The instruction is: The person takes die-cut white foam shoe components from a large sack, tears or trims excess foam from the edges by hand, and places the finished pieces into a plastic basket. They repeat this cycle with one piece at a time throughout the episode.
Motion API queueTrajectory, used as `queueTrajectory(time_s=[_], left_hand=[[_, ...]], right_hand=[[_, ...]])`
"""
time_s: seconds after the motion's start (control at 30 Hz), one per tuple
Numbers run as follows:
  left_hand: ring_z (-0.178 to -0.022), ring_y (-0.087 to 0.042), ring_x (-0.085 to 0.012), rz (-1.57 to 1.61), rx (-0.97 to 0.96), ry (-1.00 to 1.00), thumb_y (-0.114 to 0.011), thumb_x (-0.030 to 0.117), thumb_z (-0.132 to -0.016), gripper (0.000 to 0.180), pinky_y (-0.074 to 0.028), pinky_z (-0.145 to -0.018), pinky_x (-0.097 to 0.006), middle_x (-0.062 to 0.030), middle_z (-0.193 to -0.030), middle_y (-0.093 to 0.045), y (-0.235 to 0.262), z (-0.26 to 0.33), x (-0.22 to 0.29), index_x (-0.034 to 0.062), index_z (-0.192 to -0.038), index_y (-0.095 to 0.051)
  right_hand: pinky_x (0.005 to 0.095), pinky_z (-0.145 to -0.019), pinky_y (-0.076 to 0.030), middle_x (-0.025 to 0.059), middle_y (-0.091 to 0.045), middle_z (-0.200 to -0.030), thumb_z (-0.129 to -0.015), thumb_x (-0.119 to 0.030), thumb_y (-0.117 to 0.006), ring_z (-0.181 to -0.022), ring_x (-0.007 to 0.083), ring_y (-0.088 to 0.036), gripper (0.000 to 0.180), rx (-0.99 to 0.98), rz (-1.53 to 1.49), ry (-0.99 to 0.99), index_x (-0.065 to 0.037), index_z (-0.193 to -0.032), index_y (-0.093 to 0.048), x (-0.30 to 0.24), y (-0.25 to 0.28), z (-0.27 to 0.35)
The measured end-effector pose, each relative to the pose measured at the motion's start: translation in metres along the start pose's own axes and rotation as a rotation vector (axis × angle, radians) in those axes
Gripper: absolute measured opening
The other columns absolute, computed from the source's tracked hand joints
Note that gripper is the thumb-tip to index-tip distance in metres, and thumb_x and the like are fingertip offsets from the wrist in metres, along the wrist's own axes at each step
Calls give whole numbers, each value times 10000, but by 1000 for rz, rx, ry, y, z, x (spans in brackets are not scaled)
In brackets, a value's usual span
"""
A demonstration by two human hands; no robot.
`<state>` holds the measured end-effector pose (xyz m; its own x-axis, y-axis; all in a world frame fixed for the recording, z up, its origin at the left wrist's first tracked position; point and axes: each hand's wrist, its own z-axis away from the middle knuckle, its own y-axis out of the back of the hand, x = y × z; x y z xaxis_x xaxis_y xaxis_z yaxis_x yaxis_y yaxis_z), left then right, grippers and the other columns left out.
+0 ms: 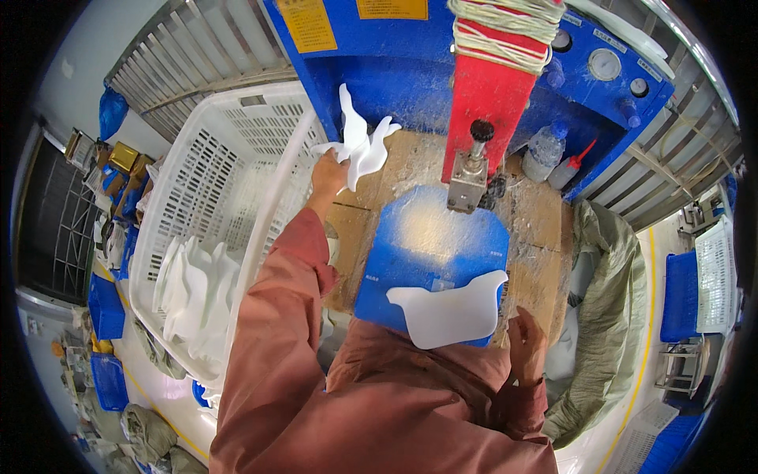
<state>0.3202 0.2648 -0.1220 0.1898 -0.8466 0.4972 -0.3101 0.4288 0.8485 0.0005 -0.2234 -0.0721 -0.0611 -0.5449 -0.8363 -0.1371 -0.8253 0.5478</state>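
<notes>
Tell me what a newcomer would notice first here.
The blue machine with its red head fills the top centre. The left hand holds a jagged white scrap up beside the white crate, while the right hand rests by a white sheet on the blue pad.

A blue machine [410, 71] stands at the far side, with a red column [489, 103] wound with white cord [505, 24] and 2 round gauges [606, 65] on its right. Near them are a clear bottle [543, 152] and a squeeze bottle with a red nozzle [570, 167]. On the left is a white slotted basket [237, 158]. On the right lies a grey-green sack [608, 316], and further right blue crates [681, 296].
</notes>
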Motion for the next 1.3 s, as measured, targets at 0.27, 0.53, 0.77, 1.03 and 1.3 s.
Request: queueTrajectory(time_s=[0.27,0.53,0.77,1.03,1.3], left_hand=[[-960,-741,-364,170,8,117,-755,265,-833,392,-577,-850,-436,-203,-1035,-766,-12,-8,-8,26,-1142,-723],[-869,-743,-296,209,-31,-184,-675,178,-960,286,-564,-796,-382,-159,-981,-769,122,82,30,73,-1223,-718],[-899,-727,-161,464,-969,-224,-658,178,-1019,322,-555,-852,-318,-101,-1013,-770,191,233,61,74,-1321,-692],[-871,-716,-122,901,-1141,48,-658,122,-1040,337,-571,-804,-266,-60,-1096,-729,129,289,78,-8,-1350,-651],[-949,-738,-145,982,-780,230,-673,88,-1020,283,-612,-840,-295,-86,-1125,-746,94,309,68,-7,-1286,-689]], right_hand=[[349,-745,-558,150,-708,-911,-945,-7,-671,-804,254,-699,270,-58,73,142,31,-1211,-691,-6,2,3],[379,-814,-575,146,-713,-1014,-901,-43,-739,-935,313,-710,337,-197,73,469,-16,-1235,-700,-80,-21,-19],[580,-1164,-379,163,-583,-1409,-893,-203,-720,-1391,369,-503,500,-318,275,1070,-81,-1370,-628,-152,-58,-15],[430,-880,-542,100,-611,-1145,-802,-207,-825,-994,285,-642,601,-482,324,913,-139,-1375,-659,-113,-38,0],[408,-773,-513,90,-574,-1034,-795,-196,-801,-881,281,-609,587,-468,458,858,-139,-1358,-644,-96,-48,-18]])
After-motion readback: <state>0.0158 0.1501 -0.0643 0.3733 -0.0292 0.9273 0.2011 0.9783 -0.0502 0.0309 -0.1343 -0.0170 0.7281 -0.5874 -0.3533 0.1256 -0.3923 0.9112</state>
